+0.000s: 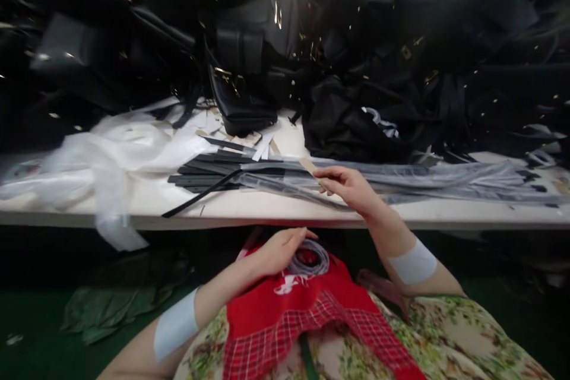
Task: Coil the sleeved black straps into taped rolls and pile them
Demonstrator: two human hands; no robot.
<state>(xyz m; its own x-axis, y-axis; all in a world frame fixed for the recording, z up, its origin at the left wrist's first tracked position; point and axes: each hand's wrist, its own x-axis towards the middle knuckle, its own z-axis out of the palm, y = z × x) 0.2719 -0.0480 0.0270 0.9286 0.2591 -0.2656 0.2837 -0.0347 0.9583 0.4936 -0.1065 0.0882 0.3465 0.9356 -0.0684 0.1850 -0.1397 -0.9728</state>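
My right hand is closed in a pinch over the table's front part. Between its thumb and fingers sticks out a small flat beige strip. My left hand lies with fingers stretched out against the upper left edge of a coil of thin grey cord. That coil rests on the red apron in my lap. Behind my right hand runs a bundle of long black straps, partly wrapped in clear plastic. One black strap points out toward the table's front edge.
Black bags with gold-coloured fittings are heaped along the back of the white table. A loose roll of white film sits at the left, one end hanging over the edge. Green cloth lies below at the left.
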